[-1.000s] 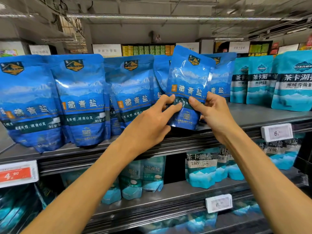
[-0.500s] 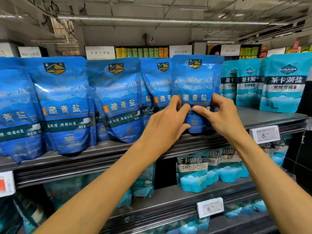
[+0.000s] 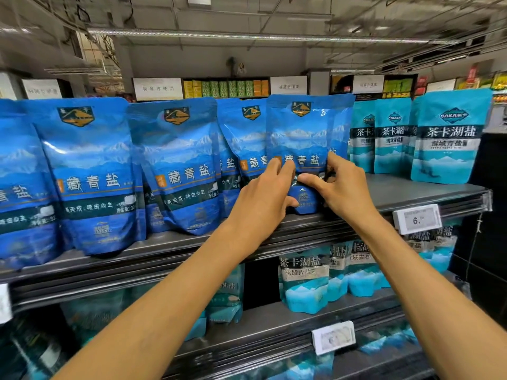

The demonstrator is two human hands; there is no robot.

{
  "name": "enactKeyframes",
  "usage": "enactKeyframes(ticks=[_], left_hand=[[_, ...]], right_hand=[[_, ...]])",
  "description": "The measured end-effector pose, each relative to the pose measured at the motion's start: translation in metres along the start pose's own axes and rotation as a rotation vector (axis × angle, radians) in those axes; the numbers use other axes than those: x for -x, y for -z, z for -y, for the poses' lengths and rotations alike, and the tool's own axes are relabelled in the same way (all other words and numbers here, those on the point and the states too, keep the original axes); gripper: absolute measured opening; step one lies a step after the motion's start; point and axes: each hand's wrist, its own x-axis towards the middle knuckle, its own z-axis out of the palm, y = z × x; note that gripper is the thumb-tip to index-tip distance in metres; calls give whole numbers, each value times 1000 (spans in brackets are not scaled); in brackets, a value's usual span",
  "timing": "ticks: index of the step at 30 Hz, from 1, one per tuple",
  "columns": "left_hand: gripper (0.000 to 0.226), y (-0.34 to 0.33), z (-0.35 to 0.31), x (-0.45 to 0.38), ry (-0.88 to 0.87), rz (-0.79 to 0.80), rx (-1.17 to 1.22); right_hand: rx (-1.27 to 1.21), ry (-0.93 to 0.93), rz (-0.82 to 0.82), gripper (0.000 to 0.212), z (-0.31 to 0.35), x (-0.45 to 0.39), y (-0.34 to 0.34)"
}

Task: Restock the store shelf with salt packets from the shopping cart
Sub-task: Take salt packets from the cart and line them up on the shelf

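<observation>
Standing upright now after tilting, the blue salt packet (image 3: 299,144) I'm pinching with left hand (image 3: 263,200) and right hand (image 3: 343,192) is settling onto the top shelf (image 3: 411,192).

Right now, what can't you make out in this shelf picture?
Head view only:
- Lower part of the held dark blue salt packet: covered by the left hand and right hand.
- Price tag: only "6." reads, the rest is too small.
- Shopping cart: out of frame.
- Bottom shelf packets: blurred, cut by the edge.
</observation>
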Motion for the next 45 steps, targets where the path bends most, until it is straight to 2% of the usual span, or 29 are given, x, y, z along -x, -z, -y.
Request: enactKeyframes(ticks=[4, 7, 11, 15, 19, 22, 25, 28, 35, 40, 45], left_hand=[[39, 1, 2, 9, 21, 42, 84], [32, 4, 1, 18, 15, 40, 96], [24, 7, -1, 24, 6, -22, 71], [18, 8, -2, 27, 42, -117, 154], [12, 14, -13, 36, 74, -331, 425], [9, 6, -39, 54, 93, -359, 712], [8, -21, -71, 77, 79, -240, 929], [12, -64, -109, 103, 89, -74, 1095], [10, -181, -230, 180, 198, 448, 1337], [24, -260, -319, 254, 293, 828, 1406], [15, -348, -384, 333, 481, 1030, 1333]], right_hand=[[113, -10, -2, 53, -6, 6, 1], [101, -22, -30, 53, -9, 10, 2], [75, -38, -44, 53, -11, 15, 3], [55, -63, -62, 55, -8, 23, 11], [-50, -26, -147, 39, -2, 47, 34], [-69, -9, -240, 17, -6, 82, 62], [-15, -50, -289, 6, -21, 129, 95], [67, -152, -355, 7, -42, 186, 133], [230, -595, -536, 10, -95, 351, 216], [250, -942, -669, 17, -156, 474, 236], [174, -1315, -742, 20, -249, 613, 205]])
